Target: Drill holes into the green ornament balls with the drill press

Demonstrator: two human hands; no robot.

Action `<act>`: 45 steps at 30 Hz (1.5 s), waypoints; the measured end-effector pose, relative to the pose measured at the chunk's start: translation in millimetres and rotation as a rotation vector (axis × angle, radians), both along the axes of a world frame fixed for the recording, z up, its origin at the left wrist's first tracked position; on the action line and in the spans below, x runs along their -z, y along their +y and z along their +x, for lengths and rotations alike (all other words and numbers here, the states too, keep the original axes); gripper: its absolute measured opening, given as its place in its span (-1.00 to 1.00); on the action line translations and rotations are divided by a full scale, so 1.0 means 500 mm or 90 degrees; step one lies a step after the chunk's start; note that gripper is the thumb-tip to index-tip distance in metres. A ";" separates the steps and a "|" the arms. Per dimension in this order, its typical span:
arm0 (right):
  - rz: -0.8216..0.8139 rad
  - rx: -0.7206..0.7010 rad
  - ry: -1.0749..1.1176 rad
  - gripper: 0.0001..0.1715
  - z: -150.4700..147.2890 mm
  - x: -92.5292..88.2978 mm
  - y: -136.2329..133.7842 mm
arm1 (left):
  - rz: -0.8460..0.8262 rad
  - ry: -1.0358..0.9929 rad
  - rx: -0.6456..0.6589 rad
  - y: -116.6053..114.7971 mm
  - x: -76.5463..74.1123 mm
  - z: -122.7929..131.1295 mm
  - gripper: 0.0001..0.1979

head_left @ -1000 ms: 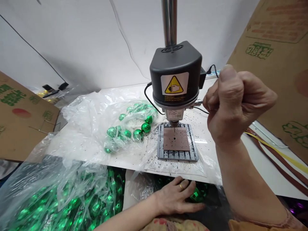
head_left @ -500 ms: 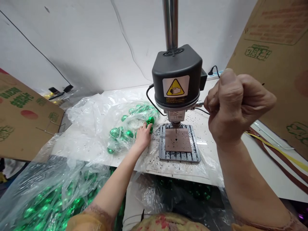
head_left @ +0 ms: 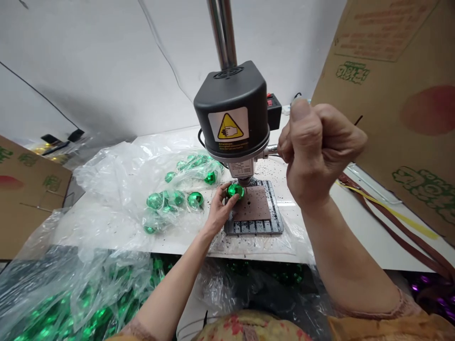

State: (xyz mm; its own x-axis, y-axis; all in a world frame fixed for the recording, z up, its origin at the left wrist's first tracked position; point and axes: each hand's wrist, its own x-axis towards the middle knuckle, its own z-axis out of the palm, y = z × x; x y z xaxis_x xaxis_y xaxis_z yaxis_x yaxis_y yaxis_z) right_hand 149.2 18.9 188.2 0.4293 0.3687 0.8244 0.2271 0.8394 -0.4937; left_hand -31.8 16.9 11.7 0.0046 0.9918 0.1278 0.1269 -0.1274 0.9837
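Note:
A shiny green faceted ball (head_left: 235, 191) is between the thumb and fingers of my left hand (head_left: 221, 208), at the left edge of a brown plate (head_left: 254, 208) on the drill press's slotted metal base (head_left: 275, 208). The black drill head (head_left: 231, 104), with a yellow warning sticker, stands over the plate. On the right, my right hand (head_left: 314, 151) is closed round the end of the press's feed lever (head_left: 272, 150). More green balls (head_left: 195, 199) lie on the table left of the press, several under clear plastic.
Cardboard boxes stand at the left (head_left: 31, 199) and right (head_left: 398, 94). Clear plastic (head_left: 106, 170) covers part of the white table. Brown and yellow straps (head_left: 391, 215) lie at the right. Bagged green balls (head_left: 78, 303) sit below the front edge. Dark specks surround the press.
My left hand has moved from the pile of balls to the plate with a green ball. My right hand stays at the lever. The view has shifted, so the press appears further left.

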 end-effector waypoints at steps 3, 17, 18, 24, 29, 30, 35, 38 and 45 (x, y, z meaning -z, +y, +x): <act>-0.001 -0.006 -0.009 -0.42 0.000 -0.006 -0.001 | 0.010 0.038 0.040 -0.001 0.004 0.007 -0.44; 0.072 -0.097 0.047 -0.43 0.000 -0.012 -0.003 | 0.124 0.209 0.037 -0.015 -0.002 0.025 -0.51; 0.065 -0.087 0.047 -0.43 0.000 -0.012 -0.002 | 0.144 0.223 0.036 -0.016 -0.002 0.031 -0.52; 0.050 -0.066 0.037 -0.38 -0.001 -0.013 -0.002 | 0.149 0.233 0.007 -0.025 0.012 0.059 -0.48; 0.041 -0.048 0.010 -0.44 -0.001 -0.005 -0.005 | 0.136 0.220 0.009 -0.029 0.015 0.061 -0.47; 0.040 -0.045 0.012 -0.44 -0.001 0.000 -0.006 | 0.135 0.219 0.010 -0.030 0.014 0.062 -0.47; 0.070 -0.044 0.026 -0.44 -0.002 0.030 -0.016 | 0.131 0.209 0.014 -0.033 0.008 0.065 -0.48; 0.084 -0.030 0.001 -0.43 0.000 0.044 -0.022 | 0.135 0.197 0.024 -0.033 0.007 0.066 -0.49; 0.076 -0.038 0.009 -0.38 0.004 0.066 -0.022 | 0.137 0.184 0.019 -0.030 0.008 0.066 -0.51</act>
State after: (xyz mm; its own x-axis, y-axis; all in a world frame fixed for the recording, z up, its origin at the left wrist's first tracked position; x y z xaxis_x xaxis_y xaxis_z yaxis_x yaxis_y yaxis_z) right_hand 151.4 7.8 155.1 0.4214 0.2936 0.8580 0.1692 0.9041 -0.3925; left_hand 1.0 1.7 7.9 0.0999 0.9410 0.3234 0.3893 -0.3360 0.8576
